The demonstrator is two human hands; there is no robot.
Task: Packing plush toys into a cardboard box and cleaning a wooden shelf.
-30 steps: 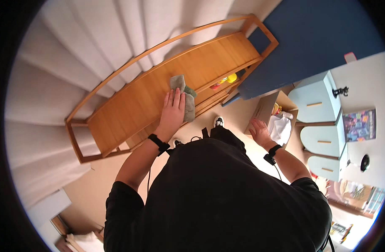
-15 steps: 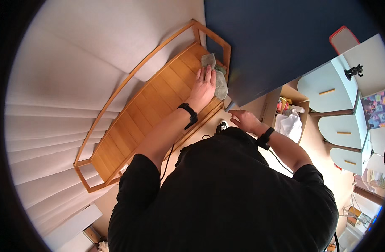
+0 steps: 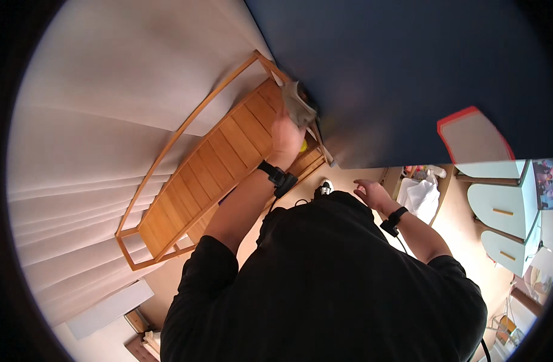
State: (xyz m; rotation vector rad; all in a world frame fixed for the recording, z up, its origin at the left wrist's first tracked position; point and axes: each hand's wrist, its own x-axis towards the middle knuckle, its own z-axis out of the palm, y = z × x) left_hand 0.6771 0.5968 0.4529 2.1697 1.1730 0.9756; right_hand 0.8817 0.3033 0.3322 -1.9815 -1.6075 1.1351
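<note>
My left hand (image 3: 286, 137), slightly blurred, is closed on a grey-green cloth (image 3: 299, 106). The cloth sits bunched against the end rail of a slatted wooden rack (image 3: 207, 158), beside the dark blue panel. Part of a yellow object (image 3: 304, 145) shows just past my left wrist on the rack; its kind is hidden. My right hand (image 3: 373, 194) hangs in the air right of the rack, fingers apart and loosely bent, holding nothing.
The large dark blue panel (image 3: 409, 78) rises at the rack's far end. At right, a cardboard box (image 3: 444, 192) holds white bags, beside pale blue drawers (image 3: 497, 211) with wooden handles. A pale curtain (image 3: 95, 199) lines the left side. My shoe (image 3: 326, 187) shows on the floor.
My left hand has lifted the cloth from the rack's slatted top to its end rail. The right hand has shifted slightly right and nearer me. The view has turned somewhat.
</note>
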